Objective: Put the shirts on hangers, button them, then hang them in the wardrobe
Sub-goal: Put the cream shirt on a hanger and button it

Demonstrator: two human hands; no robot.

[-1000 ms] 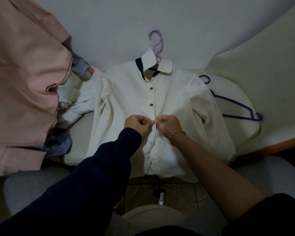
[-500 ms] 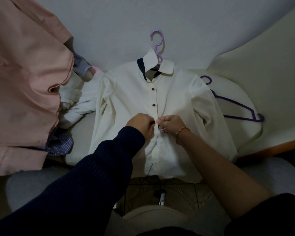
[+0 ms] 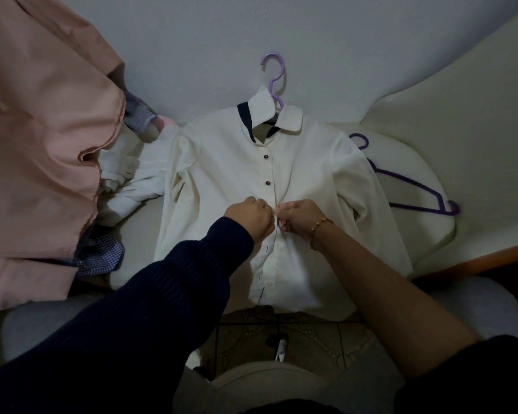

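A cream shirt [image 3: 308, 171] with a dark-lined collar lies flat on the bed, front up, on a light purple hanger [image 3: 274, 76] whose hook sticks out above the collar. Its top two dark buttons are closed. My left hand [image 3: 251, 216] and my right hand [image 3: 299, 218] meet at the placket just below the second button. Each pinches one edge of the shirt front, fingertips almost touching. The button between them is hidden by my fingers. Lower down the placket lies open.
A pink shirt [image 3: 39, 138] hangs large at the left, with a checked garment [image 3: 99, 255] under it and a white shirt [image 3: 126, 180] crumpled beside it. A spare dark purple hanger [image 3: 413, 186] lies on the bed at right. A wooden edge [image 3: 476, 258] borders the right.
Both hands stay at the same spot on the placket. Their fingers have shifted slightly as they work the edges together; the shirt has not moved.
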